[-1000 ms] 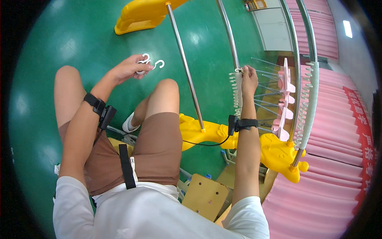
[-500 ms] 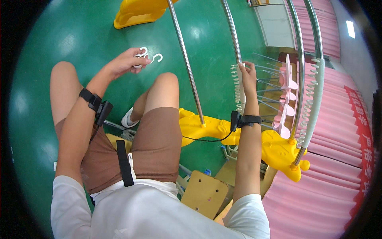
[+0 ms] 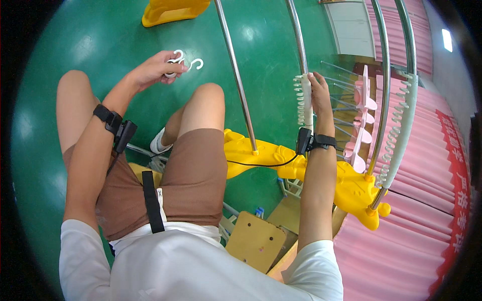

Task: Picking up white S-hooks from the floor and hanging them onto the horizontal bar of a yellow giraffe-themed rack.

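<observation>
"Which hand is nearer the white hook-edged sleeve [image 3: 307, 100]?"
"The right hand [image 3: 320, 94]; the sleeve lies just left of its fingers, long axis along the steel pole [image 3: 297, 37]. Can't tell if they grip."
"And the left hand [image 3: 156, 70]?"
"Its fingers pinch white hooks [image 3: 197, 60], well apart from the sleeve."
</observation>
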The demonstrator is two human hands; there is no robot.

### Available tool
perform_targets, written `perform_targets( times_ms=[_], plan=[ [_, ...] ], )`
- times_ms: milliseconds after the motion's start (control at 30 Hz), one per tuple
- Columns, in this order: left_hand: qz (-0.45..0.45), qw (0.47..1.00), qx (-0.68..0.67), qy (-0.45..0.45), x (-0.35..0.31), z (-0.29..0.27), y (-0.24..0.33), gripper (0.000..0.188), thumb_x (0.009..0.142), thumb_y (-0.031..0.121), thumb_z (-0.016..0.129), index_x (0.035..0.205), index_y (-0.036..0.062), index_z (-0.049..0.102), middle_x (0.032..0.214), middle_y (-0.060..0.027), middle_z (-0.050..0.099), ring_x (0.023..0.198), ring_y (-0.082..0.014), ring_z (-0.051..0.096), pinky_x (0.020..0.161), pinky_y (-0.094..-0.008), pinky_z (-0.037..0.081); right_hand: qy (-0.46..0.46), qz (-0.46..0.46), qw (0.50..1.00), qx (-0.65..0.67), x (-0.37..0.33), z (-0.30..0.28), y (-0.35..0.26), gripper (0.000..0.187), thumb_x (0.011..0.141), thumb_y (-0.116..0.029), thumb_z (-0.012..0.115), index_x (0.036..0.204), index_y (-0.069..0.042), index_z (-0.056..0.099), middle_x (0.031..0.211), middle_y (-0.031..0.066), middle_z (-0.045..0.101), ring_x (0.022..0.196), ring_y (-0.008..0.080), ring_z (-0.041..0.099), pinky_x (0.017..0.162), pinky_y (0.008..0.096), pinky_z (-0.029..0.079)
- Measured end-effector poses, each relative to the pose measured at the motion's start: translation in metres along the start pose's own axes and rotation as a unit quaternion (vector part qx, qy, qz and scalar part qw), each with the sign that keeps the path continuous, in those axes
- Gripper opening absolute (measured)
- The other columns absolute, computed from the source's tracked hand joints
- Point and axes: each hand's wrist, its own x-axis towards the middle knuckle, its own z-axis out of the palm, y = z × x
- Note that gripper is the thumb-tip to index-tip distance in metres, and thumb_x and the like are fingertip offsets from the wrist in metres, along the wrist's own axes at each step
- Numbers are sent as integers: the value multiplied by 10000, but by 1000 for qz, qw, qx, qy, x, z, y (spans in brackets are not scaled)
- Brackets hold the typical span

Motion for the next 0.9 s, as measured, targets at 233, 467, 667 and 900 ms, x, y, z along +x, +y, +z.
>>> perform_targets(
  times_ms=[233, 467, 667, 900],
  plan=[
    [4, 1000, 9, 5, 3, 0, -4, 237, 839, 270, 684, 869, 129, 495, 724, 41, 473, 595, -53, 438, 504, -194, 309, -60, -85, 983, -148, 2, 3, 7, 619, 879, -254, 666, 1358, 54, 423, 971, 82, 615, 820, 121, 557, 708, 248, 447],
    [8, 1000, 8, -7, 3, -2, -6, 244, 842, 272, 678, 860, 113, 494, 715, 35, 471, 587, -56, 432, 496, -209, 307, 8, -75, 990, -115, -4, 10, 13, 515, 940, -241, 574, 1348, 39, 431, 1025, 54, 586, 895, 106, 541, 786, 237, 441],
    [21, 1000, 10, -7, 7, 4, -2, 250, 842, 290, 678, 852, 107, 509, 710, 35, 473, 579, -59, 431, 492, -215, 299, 204, -290, 873, -334, -13, 27, 10, 538, 900, -311, 601, 1297, 19, 451, 1153, 180, 511, 1075, 305, 505, 951, 387, 400],
    [-10, 999, 19, -48, 6, 1, 2, 239, 838, 284, 689, 856, 96, 542, 710, 25, 504, 574, -59, 452, 496, -205, 343, -171, -440, 812, -343, -108, 177, -47, 569, 782, -214, 703, 1260, -6, 475, 1188, 212, 515, 1115, 366, 499, 967, 433, 404]
  ],
)
